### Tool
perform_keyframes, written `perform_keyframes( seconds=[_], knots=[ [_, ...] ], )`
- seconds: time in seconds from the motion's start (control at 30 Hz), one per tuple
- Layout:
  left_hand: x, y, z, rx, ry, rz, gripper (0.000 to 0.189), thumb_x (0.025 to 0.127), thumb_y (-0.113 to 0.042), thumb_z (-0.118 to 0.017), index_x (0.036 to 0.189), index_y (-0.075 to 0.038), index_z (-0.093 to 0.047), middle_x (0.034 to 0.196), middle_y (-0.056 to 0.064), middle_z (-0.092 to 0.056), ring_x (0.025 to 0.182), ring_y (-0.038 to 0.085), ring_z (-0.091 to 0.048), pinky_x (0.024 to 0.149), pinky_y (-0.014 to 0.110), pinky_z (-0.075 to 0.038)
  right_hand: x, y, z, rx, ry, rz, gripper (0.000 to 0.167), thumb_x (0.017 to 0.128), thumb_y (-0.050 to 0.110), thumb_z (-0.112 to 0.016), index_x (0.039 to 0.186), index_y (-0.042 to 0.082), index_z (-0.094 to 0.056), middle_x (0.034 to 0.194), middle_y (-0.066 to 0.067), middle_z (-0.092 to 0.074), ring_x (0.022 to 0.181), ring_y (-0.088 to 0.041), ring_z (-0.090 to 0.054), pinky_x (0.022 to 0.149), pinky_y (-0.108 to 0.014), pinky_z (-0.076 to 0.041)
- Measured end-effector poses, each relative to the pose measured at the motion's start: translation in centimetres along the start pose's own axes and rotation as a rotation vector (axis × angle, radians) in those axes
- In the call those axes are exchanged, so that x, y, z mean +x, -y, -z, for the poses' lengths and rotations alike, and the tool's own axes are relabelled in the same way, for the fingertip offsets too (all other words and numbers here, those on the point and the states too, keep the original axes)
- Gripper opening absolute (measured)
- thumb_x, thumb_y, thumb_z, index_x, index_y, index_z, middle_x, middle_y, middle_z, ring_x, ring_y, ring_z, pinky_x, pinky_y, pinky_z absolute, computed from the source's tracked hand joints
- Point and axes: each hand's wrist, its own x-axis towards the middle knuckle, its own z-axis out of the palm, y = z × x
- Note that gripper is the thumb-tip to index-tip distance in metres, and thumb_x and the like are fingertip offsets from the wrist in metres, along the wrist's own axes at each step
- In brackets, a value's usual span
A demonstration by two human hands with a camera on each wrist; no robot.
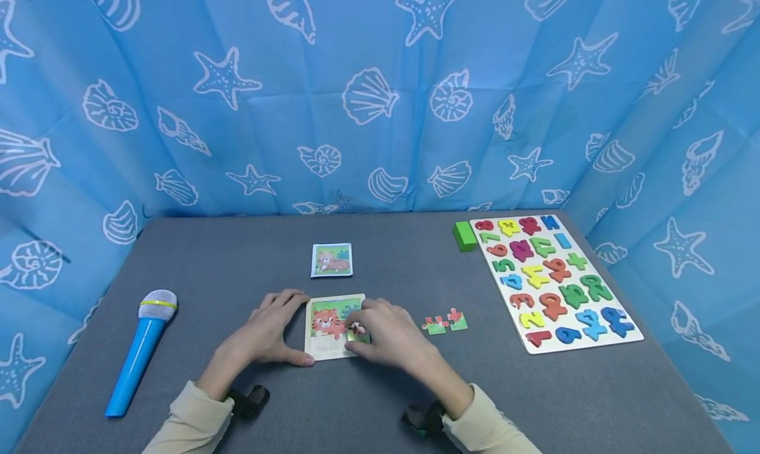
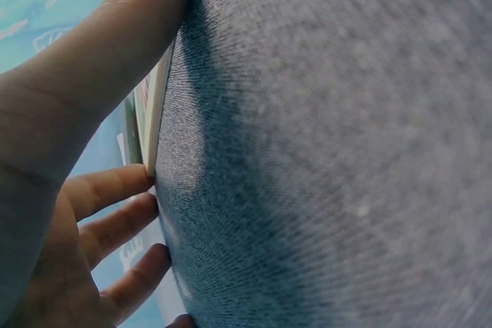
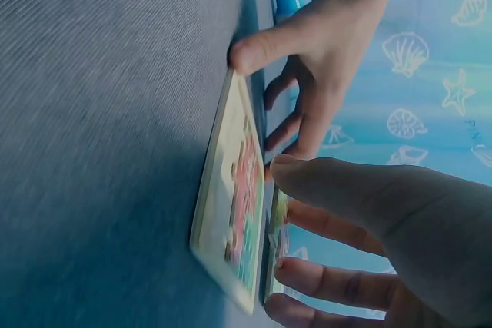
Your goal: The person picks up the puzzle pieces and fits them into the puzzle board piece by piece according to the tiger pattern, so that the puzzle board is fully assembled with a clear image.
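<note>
Currently, puzzle tray (image 1: 325, 350): on the desk (image 1: 356, 414), between the hands.
Left hand (image 1: 267, 332): fingers outspread, touching the tray's edge.
Right hand (image 1: 388, 333): fingers pinching 1 puzzle piece (image 1: 359, 334).
Tray risk: misaligned knobs could jam; pushing could skid it.
Number board (image 1: 549, 326): digits 1–5 legible.
Curtain (image 1: 386, 38): lettering cut off.

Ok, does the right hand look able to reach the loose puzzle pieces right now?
Probably yes: nothing visible on the table separates the right hand from the loose puzzle pieces, though it pinches another piece it would likely have to release first.
</note>
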Motion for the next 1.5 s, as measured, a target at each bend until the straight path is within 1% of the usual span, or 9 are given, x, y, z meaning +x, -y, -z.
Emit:
perform_keyframes(
  seconds=[0.4,0.63,0.8,1.03,1.27,1.37,1.5],
  knots=[
    [0.1,0.1,0.0,0.001,-0.001,-0.008,0.11,0.062,-0.064,-0.091,0.148,-0.01,-0.048,0.152,0.016,-0.047,0.138,0.046,-0.042,0.1,0.073,-0.041,1.7,2.3,-1.2,0.012,0.013,0.05,0.025,0.089,0.037,-0.079,0.11,0.022,-0.079,0.093,0.005,-0.067,0.073,-0.003,-0.048,0.059,-0.021,-0.037],
    [0.1,0.1,0.1,-0.013,0.004,-0.009,0.109,0.062,-0.062,-0.092,0.148,-0.011,-0.048,0.152,0.015,-0.047,0.138,0.046,-0.041,0.099,0.074,-0.041,2.6,3.3,-1.9,-0.03,0.034,0.07,0.027,0.09,0.042,-0.078,0.112,0.026,-0.078,0.099,0.006,-0.07,0.081,-0.006,-0.056,0.062,-0.022,-0.042],
    [0.0,0.2,0.0,-0.012,-0.011,-0.027,0.109,0.061,-0.059,-0.093,0.148,-0.009,-0.049,0.151,0.016,-0.048,0.137,0.047,-0.042,0.098,0.073,-0.042,3.0,3.5,-2.6,-0.059,0.039,0.09,0.029,0.09,0.047,-0.076,0.111,0.027,-0.078,0.101,0.007,-0.071,0.081,-0.006,-0.055,0.063,-0.021,-0.04],
    [0.0,0.3,-0.1,-0.017,-0.017,-0.03,0.11,0.061,-0.06,-0.093,0.148,-0.009,-0.049,0.151,0.016,-0.048,0.136,0.046,-0.042,0.098,0.072,-0.042,3.4,3.4,-3.0,-0.083,0.035,0.087,0.03,0.09,0.047,-0.076,0.114,0.029,-0.077,0.106,0.007,-0.071,0.086,-0.008,-0.058,0.064,-0.022,-0.042],
    [0.0,0.3,0.0,-0.019,-0.008,-0.022,0.111,0.061,-0.064,-0.091,0.148,-0.01,-0.048,0.152,0.016,-0.047,0.137,0.046,-0.042,0.098,0.073,-0.041,3.0,3.2,-2.6,-0.117,0.026,0.055,0.03,0.088,0.045,-0.079,0.114,0.029,-0.078,0.104,0.007,-0.068,0.088,-0.009,-0.057,0.066,-0.024,-0.044],
    [0.0,0.2,0.1,-0.018,-0.009,-0.02,0.111,0.061,-0.064,-0.091,0.148,-0.01,-0.049,0.152,0.015,-0.047,0.136,0.046,-0.042,0.098,0.072,-0.041,2.8,3.1,-2.6,-0.125,0.016,0.056,0.03,0.087,0.044,-0.081,0.113,0.029,-0.079,0.104,0.007,-0.068,0.087,-0.01,-0.056,0.065,-0.023,-0.044],
    [0.0,0.2,0.1,-0.018,-0.008,-0.018,0.11,0.061,-0.065,-0.091,0.148,-0.011,-0.049,0.152,0.015,-0.047,0.135,0.046,-0.043,0.097,0.072,-0.042,2.8,3.0,-2.7,-0.135,0.01,0.061,0.031,0.086,0.043,-0.082,0.113,0.029,-0.08,0.107,0.006,-0.068,0.089,-0.01,-0.057,0.067,-0.024,-0.046]
  ],
)
